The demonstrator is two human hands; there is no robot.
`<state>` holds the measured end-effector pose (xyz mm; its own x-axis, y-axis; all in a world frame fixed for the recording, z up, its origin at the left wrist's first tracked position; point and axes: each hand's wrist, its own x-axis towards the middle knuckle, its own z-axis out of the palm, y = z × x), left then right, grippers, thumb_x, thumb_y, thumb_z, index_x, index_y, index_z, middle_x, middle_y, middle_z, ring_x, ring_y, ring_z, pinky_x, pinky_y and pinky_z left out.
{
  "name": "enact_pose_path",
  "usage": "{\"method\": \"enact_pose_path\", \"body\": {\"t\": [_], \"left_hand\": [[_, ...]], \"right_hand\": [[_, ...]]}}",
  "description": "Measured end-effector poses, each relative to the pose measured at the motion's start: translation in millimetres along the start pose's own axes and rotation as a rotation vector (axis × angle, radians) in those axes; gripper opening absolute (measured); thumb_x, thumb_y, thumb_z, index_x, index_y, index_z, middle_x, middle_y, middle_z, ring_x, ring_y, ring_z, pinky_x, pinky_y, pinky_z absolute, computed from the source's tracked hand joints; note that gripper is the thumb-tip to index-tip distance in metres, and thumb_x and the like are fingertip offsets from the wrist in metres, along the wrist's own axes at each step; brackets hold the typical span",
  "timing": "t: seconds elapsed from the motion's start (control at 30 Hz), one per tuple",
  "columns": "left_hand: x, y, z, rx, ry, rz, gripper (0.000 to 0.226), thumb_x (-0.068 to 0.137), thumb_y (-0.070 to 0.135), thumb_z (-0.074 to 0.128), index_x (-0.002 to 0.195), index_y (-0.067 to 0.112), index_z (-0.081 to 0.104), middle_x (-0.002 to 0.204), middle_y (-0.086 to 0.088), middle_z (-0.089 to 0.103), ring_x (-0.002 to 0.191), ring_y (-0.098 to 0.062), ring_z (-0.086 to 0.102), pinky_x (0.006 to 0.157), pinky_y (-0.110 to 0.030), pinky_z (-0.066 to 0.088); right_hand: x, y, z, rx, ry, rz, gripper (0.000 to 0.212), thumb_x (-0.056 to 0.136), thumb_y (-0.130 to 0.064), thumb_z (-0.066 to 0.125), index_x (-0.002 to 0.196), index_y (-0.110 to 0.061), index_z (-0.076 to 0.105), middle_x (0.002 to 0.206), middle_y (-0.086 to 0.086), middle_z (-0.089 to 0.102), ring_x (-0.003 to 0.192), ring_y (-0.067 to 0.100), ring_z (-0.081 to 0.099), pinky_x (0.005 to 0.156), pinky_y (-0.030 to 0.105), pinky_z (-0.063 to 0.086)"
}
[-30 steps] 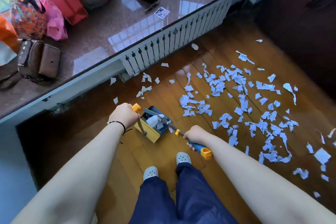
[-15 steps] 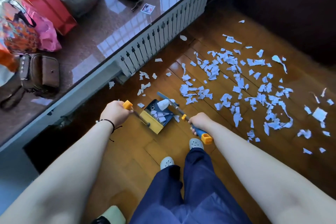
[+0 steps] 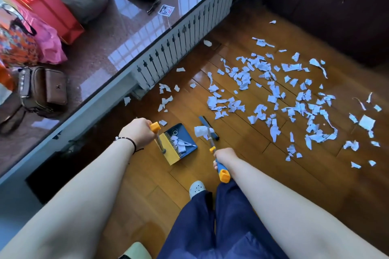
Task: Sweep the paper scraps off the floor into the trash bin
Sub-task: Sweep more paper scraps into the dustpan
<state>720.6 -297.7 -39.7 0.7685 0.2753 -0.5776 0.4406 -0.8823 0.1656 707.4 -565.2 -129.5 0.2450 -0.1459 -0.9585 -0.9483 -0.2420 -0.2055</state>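
Both bare forearms are reaching forward and down from the near edge of the view. The left hand (image 3: pixel 137 131) is curling in a fist round an upright handle, knuckles up, with a dark beaded band circling its wrist. The right hand (image 3: pixel 224 156) is gripping a slanting handle, fingers wrapped round it, sitting nearer and to the right of the left hand.

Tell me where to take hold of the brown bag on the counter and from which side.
Grip the brown bag by its dark strap, which trails loose off its near-left end on the counter. Come from above: the bag lies flat, and the pink bag crowds its far side.
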Motion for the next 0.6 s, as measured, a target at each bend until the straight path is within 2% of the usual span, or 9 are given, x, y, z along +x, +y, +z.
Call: {"method": "enact_pose_path", "body": {"t": [0.1, 0.2, 0.3, 0.43, 0.6], "left_hand": [[3.2, 3.5, 13.2, 0.005, 0.003, -0.001, 0.018, 0.094, 0.035, 0.066, 0.082, 0.021, 0.065, 0.075, -0.001, 0.066, 0.065, -0.013, 0.063, 0.056, -0.025, 0.048], [4.4, 8.2, 17.4, -0.019, 0.002, -0.021, 0.019, 0.092, 0.035, 0.068, 0.081, 0.021, 0.062, 0.076, 0.000, 0.065, 0.066, -0.013, 0.062, 0.055, -0.026, 0.047], [3.4, 13.6, 16.2, -0.052, -0.002, -0.044, 0.022, 0.092, 0.036, 0.070, 0.080, 0.020, 0.062, 0.076, -0.001, 0.064, 0.068, -0.015, 0.063, 0.057, -0.028, 0.048], [5.2, 22.0, 14.2, -0.093, -0.003, -0.059, 0.023, 0.092, 0.036, 0.070, 0.081, 0.017, 0.062, 0.076, -0.002, 0.064, 0.069, -0.016, 0.062, 0.058, -0.028, 0.048], [14.7, 47.9, 11.6, -0.123, 0.019, -0.052, 0.022, 0.093, 0.037, 0.069, 0.084, 0.017, 0.065, 0.077, -0.002, 0.065, 0.071, -0.018, 0.063, 0.058, -0.028, 0.048]], "right_hand": [[-5.4, 2.1, 7.6, -0.051, -0.084, -0.005, 0.010, 0.097, -0.004, 0.043, 0.096, 0.001, 0.052, 0.065, 0.014, 0.050, 0.037, 0.018, 0.044, 0.034, 0.017, 0.038], [-14.8, -7.2, -2.4, 0.010, -0.184, 0.050, 0.016, 0.099, -0.009, 0.043, 0.084, -0.003, 0.047, 0.068, 0.010, 0.045, 0.026, 0.012, 0.040, 0.032, 0.014, 0.034], [-28.9, -10.7, -8.6, 0.016, -0.214, 0.052, 0.018, 0.099, -0.010, 0.044, 0.082, -0.005, 0.047, 0.068, 0.009, 0.045, 0.029, 0.011, 0.040, 0.032, 0.014, 0.033], [-40.5, -10.1, -12.9, -0.017, -0.185, -0.002, 0.014, 0.097, -0.008, 0.046, 0.085, -0.004, 0.049, 0.072, 0.011, 0.047, 0.041, 0.015, 0.041, 0.035, 0.016, 0.036], [-40.9, -27.4, -41.0, -0.018, -0.121, -0.126, 0.011, 0.097, -0.007, 0.048, 0.101, 0.001, 0.054, 0.071, 0.012, 0.048, 0.044, 0.017, 0.043, 0.036, 0.018, 0.039]]}}
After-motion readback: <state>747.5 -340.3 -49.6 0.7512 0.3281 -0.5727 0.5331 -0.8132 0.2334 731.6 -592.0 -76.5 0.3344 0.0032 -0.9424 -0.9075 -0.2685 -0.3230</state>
